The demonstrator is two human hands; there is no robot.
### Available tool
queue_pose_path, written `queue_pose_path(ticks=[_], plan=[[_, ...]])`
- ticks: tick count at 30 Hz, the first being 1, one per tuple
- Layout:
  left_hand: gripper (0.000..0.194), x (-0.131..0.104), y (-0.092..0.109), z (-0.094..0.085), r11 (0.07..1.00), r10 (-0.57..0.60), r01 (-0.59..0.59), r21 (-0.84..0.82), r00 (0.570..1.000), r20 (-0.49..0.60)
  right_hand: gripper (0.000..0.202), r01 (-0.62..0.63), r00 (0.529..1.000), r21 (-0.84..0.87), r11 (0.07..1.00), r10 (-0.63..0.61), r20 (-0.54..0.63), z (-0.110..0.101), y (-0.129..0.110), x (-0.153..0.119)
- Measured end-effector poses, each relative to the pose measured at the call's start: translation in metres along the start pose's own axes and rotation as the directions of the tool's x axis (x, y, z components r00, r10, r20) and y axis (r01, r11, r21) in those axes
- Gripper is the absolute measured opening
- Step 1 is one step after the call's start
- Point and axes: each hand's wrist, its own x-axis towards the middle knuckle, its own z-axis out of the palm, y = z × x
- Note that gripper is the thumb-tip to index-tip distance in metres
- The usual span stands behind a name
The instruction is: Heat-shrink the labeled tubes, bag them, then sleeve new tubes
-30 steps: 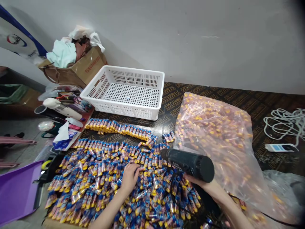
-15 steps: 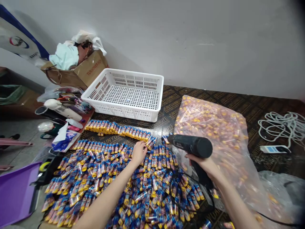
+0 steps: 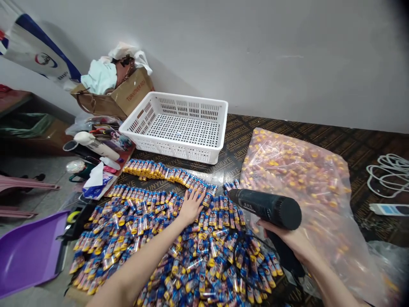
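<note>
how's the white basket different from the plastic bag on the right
The white basket is rigid with slotted walls; the plastic bag is limp and see-through. The basket stands open-topped, while the bag lies slumped around yellow-ended pieces. Both rest on the dark printed surface.

2 hands (image 3: 191, 207), 1 black blower (image 3: 268, 208), 1 white basket (image 3: 172, 147), 1 purple dustpan (image 3: 33, 253)

White basket (image 3: 172, 149); dustpan (image 3: 32, 251) — plain purple; heat gun (image 3: 271, 208) — black

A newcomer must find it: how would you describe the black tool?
From the white basket, look right and down to the cloudy bag. By its left edge, the right hand grips the pistol-shaped black tool, far bigger than the blue-and-yellow tubes.
</note>
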Motion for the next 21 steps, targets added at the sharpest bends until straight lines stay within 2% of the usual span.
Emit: queue_pose_path(ticks=[3,7,8,10,12,14,16,18,21], plan=[[0.048,-0.057,0.000,0.006,0.995,-0.100,0.100,0.006,0.995,0.000,0.035,0.030,0.997,0.013,0.999,-0.031,0.068,0.012,-0.009,0.002],[0.043,-0.115,-0.003,-0.006,0.964,-0.265,0.261,-0.051,0.958,-0.106,0.035,0.121,0.968,0.031,0.992,-0.125,0.216,0.034,-0.018,0.012],[0.041,-0.128,-0.005,-0.011,0.949,-0.312,0.304,-0.076,0.941,-0.133,0.034,0.145,0.964,0.043,0.988,-0.151,0.217,0.040,-0.020,0.016],[0.037,-0.152,-0.008,-0.017,0.915,-0.402,0.383,-0.129,0.898,-0.178,0.033,0.224,0.963,0.086,0.971,-0.234,0.131,0.053,-0.026,0.025],[0.035,-0.175,-0.011,-0.021,0.881,-0.469,0.440,-0.175,0.861,-0.197,0.045,0.303,0.952,0.124,0.945,-0.307,0.015,0.066,-0.034,0.034],[0.033,-0.195,-0.014,-0.020,0.856,-0.512,0.476,-0.204,0.835,-0.201,0.048,0.301,0.952,0.158,0.940,-0.306,0.007,0.078,-0.045,0.042],[0.033,-0.211,-0.016,-0.018,0.839,-0.538,0.497,-0.222,0.819,-0.198,0.036,0.234,0.962,0.190,0.954,-0.255,0.096,0.090,-0.058,0.048],[0.033,-0.223,-0.016,-0.017,0.822,-0.562,0.516,-0.241,0.803,-0.196,0.031,0.196,0.957,0.241,0.950,-0.239,0.162,0.102,-0.074,0.053],[0.033,-0.233,-0.013,-0.016,0.797,-0.593,0.539,-0.274,0.785,-0.179,0.029,0.216,0.937,0.304,0.928,-0.285,0.204,0.122,-0.101,0.062]])
